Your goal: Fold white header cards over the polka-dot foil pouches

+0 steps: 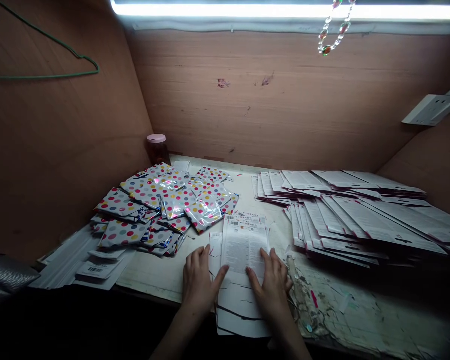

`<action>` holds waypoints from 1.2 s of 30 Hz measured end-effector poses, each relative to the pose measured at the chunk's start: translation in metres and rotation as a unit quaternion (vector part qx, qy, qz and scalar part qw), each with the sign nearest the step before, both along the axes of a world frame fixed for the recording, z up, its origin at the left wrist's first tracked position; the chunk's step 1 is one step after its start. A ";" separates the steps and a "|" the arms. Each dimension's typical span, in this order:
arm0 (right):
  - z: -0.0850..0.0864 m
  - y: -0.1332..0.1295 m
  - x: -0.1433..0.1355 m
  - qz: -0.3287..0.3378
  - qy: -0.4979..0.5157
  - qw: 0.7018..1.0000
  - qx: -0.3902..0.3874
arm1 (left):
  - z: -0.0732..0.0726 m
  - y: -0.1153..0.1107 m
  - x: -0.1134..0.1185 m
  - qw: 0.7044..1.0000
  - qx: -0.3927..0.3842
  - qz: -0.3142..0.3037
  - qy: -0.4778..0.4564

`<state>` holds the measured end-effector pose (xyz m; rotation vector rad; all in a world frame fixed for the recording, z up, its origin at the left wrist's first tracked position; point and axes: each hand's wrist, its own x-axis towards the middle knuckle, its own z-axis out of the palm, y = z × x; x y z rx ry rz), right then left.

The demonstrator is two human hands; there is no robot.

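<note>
A loose stack of printed white sheets lies at the front middle of the table, its lower sheets fanned past the table's front edge. My left hand is at the stack's left side, thumb spread from the fingers and resting on the paper. On the right side, my right hand touches the sheets with its thumb on top and its fingers apart along the edge. Neither hand is closed around the paper. Small barcodes show near the top of the stack.
Polka-dot packets are heaped at the left, with white cards below them. Overlapping printed cards cover the right side. A pink-lidded jar stands at the back left. Torn covering marks the table's front right.
</note>
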<state>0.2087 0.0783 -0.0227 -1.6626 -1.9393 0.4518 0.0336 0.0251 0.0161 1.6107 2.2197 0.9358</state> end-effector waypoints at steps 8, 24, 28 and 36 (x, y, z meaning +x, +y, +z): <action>0.016 0.011 0.009 0.111 0.080 0.990 -0.042 | -0.004 0.008 -0.003 0.997 -0.061 0.016 -0.050; 0.026 -0.088 0.009 0.011 0.670 0.671 -0.317 | 0.000 -0.007 0.005 0.988 -0.101 0.050 -0.109; 0.016 -0.085 0.011 0.014 0.697 0.642 -0.318 | 0.007 -0.004 0.017 0.990 -0.111 0.068 -0.061; 0.018 -0.083 0.011 -0.009 0.713 0.623 -0.321 | 0.013 0.012 0.008 0.984 -0.159 0.063 -0.049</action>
